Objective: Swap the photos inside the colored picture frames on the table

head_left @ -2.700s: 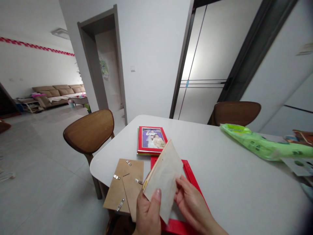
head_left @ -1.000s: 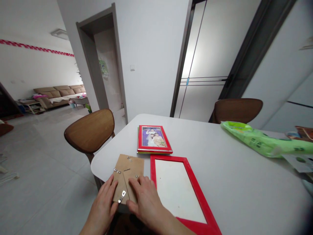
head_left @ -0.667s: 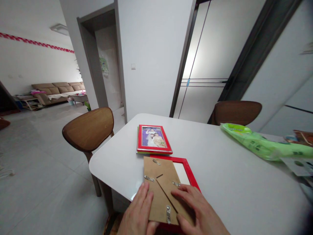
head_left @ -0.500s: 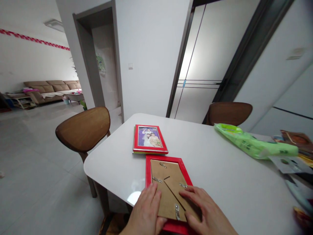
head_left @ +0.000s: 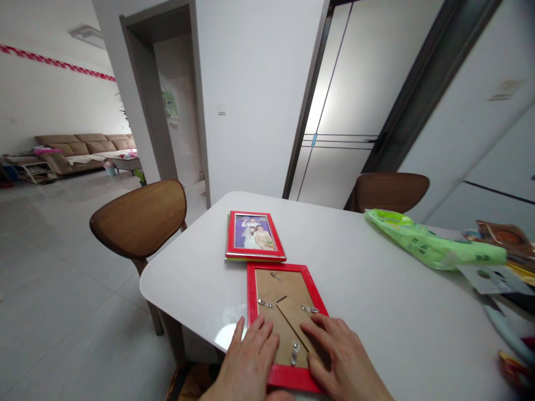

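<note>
A red picture frame (head_left: 253, 284) lies face down on the white table, its brown backing board (head_left: 288, 287) showing. Several small metal clips (head_left: 295, 354) sit around the board's edges, and a dark slanted slit crosses it. My left hand (head_left: 251, 359) rests over the frame's lower left side, fingers extended onto the board. On the lower right, my right hand (head_left: 345, 356) lies with spread, bent fingertips touching the board and the frame's edge. Just beyond, a second red frame (head_left: 256, 257) with a photo of people lies face up on something with a green edge.
The white table (head_left: 384, 306) has a green plastic package (head_left: 434, 245) and a pile of assorted items (head_left: 505, 239) on its right side. One wooden chair (head_left: 142, 217) stands at the left, another chair (head_left: 390, 192) behind the table. A sofa (head_left: 83, 150) is far left.
The backing board has shifted down into the red frame and lies flatter within its border. More of the frame's lower red edge shows. My left fingers have spread apart.
</note>
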The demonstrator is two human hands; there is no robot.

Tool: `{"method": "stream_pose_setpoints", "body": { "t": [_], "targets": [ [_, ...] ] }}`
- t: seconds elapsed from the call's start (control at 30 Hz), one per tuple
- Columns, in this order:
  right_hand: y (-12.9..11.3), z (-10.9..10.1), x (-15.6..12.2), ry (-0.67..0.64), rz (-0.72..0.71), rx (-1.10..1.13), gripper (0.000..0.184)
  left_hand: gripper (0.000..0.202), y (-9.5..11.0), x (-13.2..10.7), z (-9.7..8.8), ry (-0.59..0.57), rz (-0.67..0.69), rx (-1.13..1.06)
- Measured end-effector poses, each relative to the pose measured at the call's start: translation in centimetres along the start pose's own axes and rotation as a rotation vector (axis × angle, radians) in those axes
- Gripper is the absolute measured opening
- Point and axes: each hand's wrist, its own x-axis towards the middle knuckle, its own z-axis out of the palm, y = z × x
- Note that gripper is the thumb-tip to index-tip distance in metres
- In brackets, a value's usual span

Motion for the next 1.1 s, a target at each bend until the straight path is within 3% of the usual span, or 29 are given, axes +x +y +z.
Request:
{"method": "stream_pose_setpoints", "body": {
  "t": [0.13,0.3,0.63,0.83,1.1],
  "targets": [
    [0.6,0.1,0.6,0.038,-0.015,0.021,0.03,0.05,-0.1,0.2,0.3,0.036,0.0,0.016],
    [2.2,-0.3,2.8,0.086,0.101,0.031,0.025,0.041,-0.5,0.2,0.2,0.029,-0.009,0.031],
    [2.2,-0.2,4.5,-0.004,0.142,0.004,0.025,0.04,-0.3,0.1,0.2,0.042,-0.042,0.01],
    [2.6,0.1,4.7,-0.004,0.188,0.002,0.026,0.028,-0.8,0.2,1.1,0.061,0.03,0.022],
    [2.9,0.1,4.8,0.028,0.15,0.066,0.027,0.043,-1.0,0.6,0.7,0.048,0.148,-0.025]
  ]
}}
